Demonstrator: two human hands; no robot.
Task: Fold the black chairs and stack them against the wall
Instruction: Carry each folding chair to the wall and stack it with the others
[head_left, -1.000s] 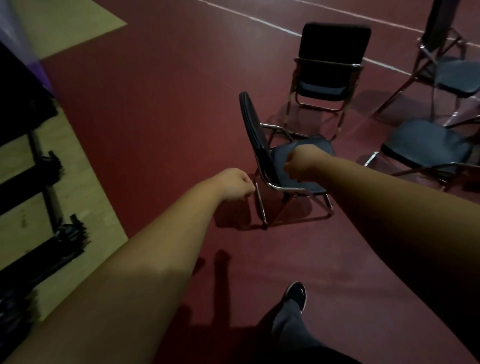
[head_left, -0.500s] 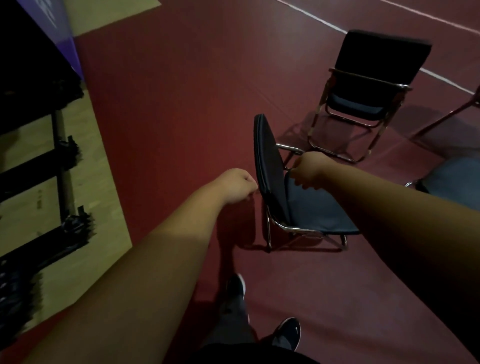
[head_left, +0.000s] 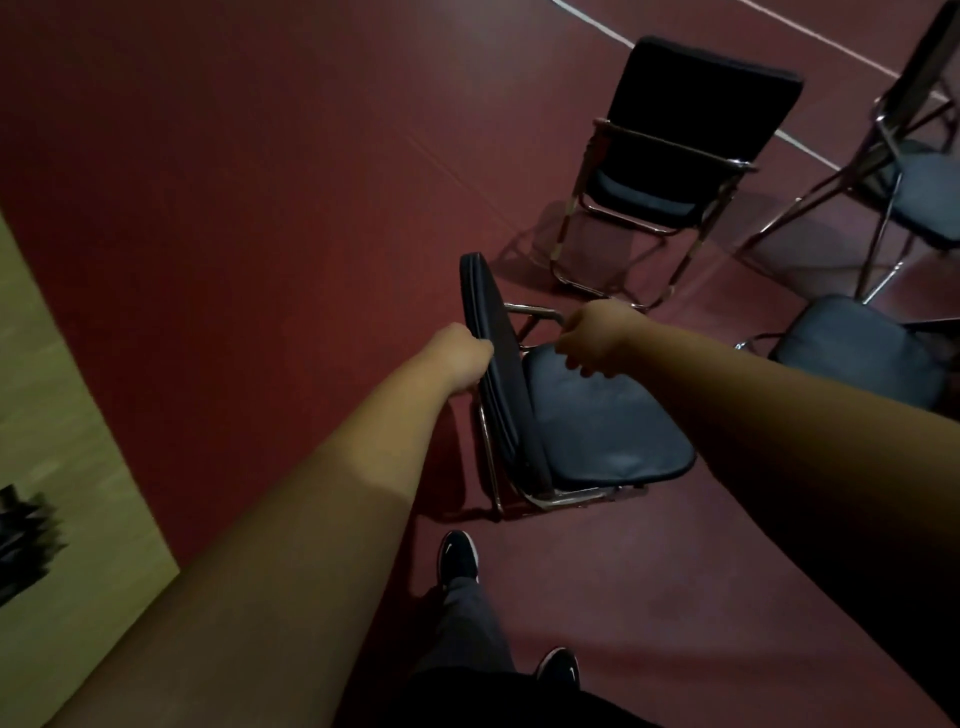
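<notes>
The black chair (head_left: 597, 421) stands near us on the red floor (head_left: 260, 208), our left hand (head_left: 460, 356) gripping its backrest (head_left: 493, 364), our right hand (head_left: 595, 338) curled round its metal armrest (head_left: 530, 310).

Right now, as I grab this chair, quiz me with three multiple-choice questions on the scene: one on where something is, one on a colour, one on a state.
1. Where does the left hand grip?
A) the backrest of the nearest chair
B) a table leg
C) a door handle

2. What colour is the floor under the chairs?
A) green
B) dark red
C) white

3. How does the nearest chair stand?
A) folded flat
B) tipped on its side
C) unfolded, seat down

Answers:
1 A: its fingers curl on the backrest's edge.
2 B: dark red spreads under every chair in view.
3 C: the seat is down, not folded up, while the right hand holds the chair's metal arm.
</notes>
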